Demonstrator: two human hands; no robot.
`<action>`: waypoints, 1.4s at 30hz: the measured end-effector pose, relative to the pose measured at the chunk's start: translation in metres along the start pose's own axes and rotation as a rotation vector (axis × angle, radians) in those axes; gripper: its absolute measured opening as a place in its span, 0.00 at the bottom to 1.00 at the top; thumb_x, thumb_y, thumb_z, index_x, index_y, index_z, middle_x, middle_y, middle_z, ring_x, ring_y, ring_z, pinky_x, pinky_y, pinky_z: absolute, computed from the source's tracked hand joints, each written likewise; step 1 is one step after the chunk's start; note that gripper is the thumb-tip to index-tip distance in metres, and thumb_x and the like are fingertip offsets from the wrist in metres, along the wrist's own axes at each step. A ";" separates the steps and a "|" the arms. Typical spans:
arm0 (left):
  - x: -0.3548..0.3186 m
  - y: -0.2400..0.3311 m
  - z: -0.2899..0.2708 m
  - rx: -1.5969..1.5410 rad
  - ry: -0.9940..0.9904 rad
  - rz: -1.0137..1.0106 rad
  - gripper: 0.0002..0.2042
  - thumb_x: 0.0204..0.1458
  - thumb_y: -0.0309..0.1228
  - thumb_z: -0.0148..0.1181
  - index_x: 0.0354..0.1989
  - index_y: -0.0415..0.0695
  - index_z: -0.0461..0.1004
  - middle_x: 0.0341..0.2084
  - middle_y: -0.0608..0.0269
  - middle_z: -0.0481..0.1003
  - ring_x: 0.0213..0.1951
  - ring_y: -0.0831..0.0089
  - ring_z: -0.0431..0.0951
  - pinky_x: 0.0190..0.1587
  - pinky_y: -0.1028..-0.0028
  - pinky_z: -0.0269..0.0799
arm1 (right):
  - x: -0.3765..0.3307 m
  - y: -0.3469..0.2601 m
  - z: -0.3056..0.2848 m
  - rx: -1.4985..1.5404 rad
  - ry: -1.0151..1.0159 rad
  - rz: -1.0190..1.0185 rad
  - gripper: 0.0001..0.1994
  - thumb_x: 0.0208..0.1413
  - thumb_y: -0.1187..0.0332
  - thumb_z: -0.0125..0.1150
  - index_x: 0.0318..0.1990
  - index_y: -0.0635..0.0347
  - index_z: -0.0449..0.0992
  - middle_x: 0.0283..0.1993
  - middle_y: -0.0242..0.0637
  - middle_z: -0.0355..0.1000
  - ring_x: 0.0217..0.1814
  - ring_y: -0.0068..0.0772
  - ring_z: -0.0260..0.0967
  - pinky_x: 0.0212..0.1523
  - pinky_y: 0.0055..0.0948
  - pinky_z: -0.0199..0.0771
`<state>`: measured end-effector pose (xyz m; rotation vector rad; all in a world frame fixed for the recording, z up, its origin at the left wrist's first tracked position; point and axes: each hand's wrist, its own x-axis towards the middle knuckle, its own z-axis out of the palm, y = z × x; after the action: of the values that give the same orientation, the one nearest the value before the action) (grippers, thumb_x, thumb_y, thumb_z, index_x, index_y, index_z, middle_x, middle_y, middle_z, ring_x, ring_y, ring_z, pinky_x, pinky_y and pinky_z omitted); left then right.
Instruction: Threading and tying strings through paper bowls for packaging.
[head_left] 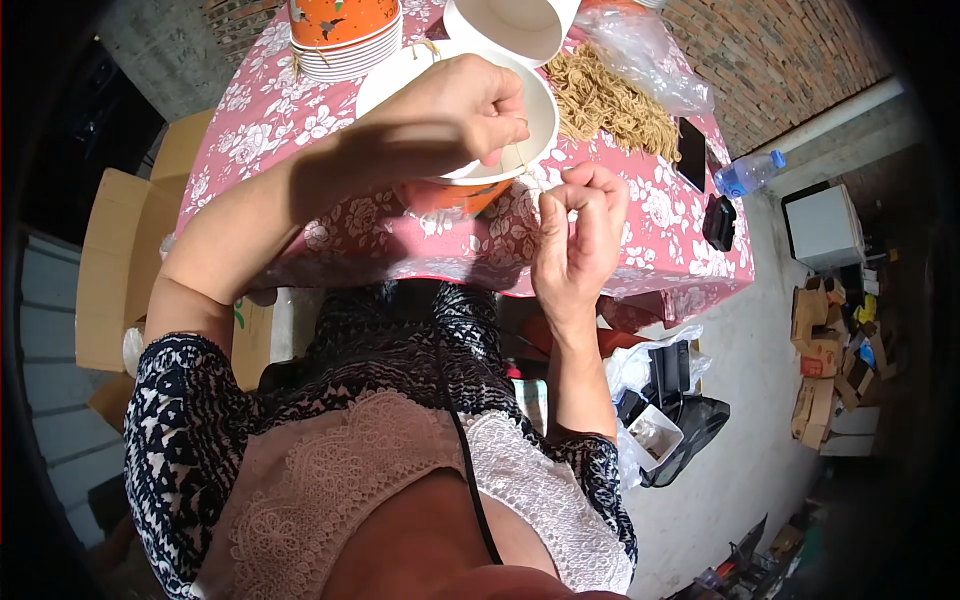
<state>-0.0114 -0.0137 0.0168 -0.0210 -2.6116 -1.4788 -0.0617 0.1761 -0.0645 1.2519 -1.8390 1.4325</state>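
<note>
Orange-sided round bucket with a glossy white inside [544, 108] stands on the counter covered in pink, white-flowered cloth [640, 255], just beneath the left fingers [487, 128]. Its printed outer wall shows below the pale rim. The left hand [462, 112] is curled, fingers clamped on a thin tan strand of twine [521, 158] at the rim. The right hand [583, 240] is near the strand's lower end, thumb and forefinger bent close; whether they grip it, I cannot tell. Beyond the right fingers lies a tangled tan twine heap [610, 100].
</note>
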 end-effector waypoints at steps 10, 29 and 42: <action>0.007 0.013 -0.005 -0.121 -0.208 0.092 0.11 0.56 0.33 0.59 0.26 0.37 0.76 0.17 0.72 0.69 0.23 0.86 0.65 0.24 0.80 0.57 | 0.015 0.000 0.007 0.551 -0.062 0.283 0.02 0.64 0.78 0.51 0.38 0.68 0.68 0.55 0.52 0.70 0.29 0.22 0.68 0.31 0.21 0.71; -0.015 0.000 0.016 0.218 -0.004 0.348 0.02 0.48 0.22 0.55 0.30 0.37 0.72 0.15 0.68 0.65 0.20 0.81 0.65 0.24 0.77 0.62 | 0.006 -0.007 0.013 0.416 0.124 0.386 0.04 0.61 0.78 0.58 0.41 0.66 0.71 0.34 0.28 0.68 0.30 0.14 0.62 0.29 0.17 0.65; -0.012 0.020 0.015 0.315 0.033 0.292 0.03 0.48 0.23 0.56 0.30 0.36 0.73 0.15 0.61 0.66 0.20 0.75 0.69 0.26 0.73 0.66 | 0.006 -0.006 0.007 0.223 0.084 0.205 0.05 0.52 0.81 0.65 0.35 0.65 0.76 0.33 0.33 0.69 0.27 0.18 0.65 0.27 0.18 0.65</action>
<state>0.0006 0.0100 0.0253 -0.3256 -2.6426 -0.9586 -0.0586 0.1670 -0.0590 1.1083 -1.8334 1.8153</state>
